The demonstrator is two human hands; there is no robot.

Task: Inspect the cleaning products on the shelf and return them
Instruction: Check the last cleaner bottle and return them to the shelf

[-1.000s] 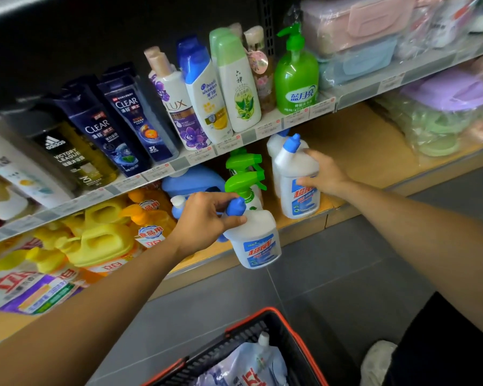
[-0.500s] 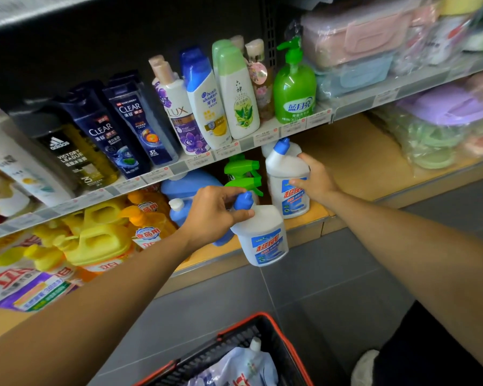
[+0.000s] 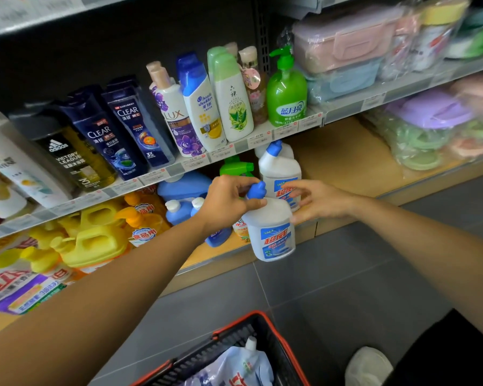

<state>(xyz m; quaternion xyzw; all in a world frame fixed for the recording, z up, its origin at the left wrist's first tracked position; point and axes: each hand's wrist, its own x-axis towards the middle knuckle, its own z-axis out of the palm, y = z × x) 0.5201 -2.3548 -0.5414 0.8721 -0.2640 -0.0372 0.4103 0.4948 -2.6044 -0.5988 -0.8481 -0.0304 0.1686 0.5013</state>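
Note:
My left hand (image 3: 229,201) grips the neck of a white cleaner bottle (image 3: 272,232) with a blue angled cap, holding it out in front of the lower shelf's edge. A second, matching white bottle (image 3: 279,168) stands upright on the wooden lower shelf (image 3: 343,157) just behind it. My right hand (image 3: 318,200) hovers with spread fingers beside the held bottle's shoulder, in front of the standing bottle; I cannot tell whether it touches either. A green trigger sprayer (image 3: 236,167) stands left of the standing bottle.
Shampoo bottles (image 3: 129,129) and a green pump soap (image 3: 286,93) line the upper shelf. Yellow detergent jugs (image 3: 92,240) and blue bottles (image 3: 184,190) fill the lower shelf's left. Wrapped plastic ware (image 3: 430,121) sits right. A red-rimmed basket (image 3: 234,355) holding a refill pouch stands on the grey floor.
My right hand has let go of the second bottle, now standing on the shelf, and drawn back toward the bottle in my left hand.

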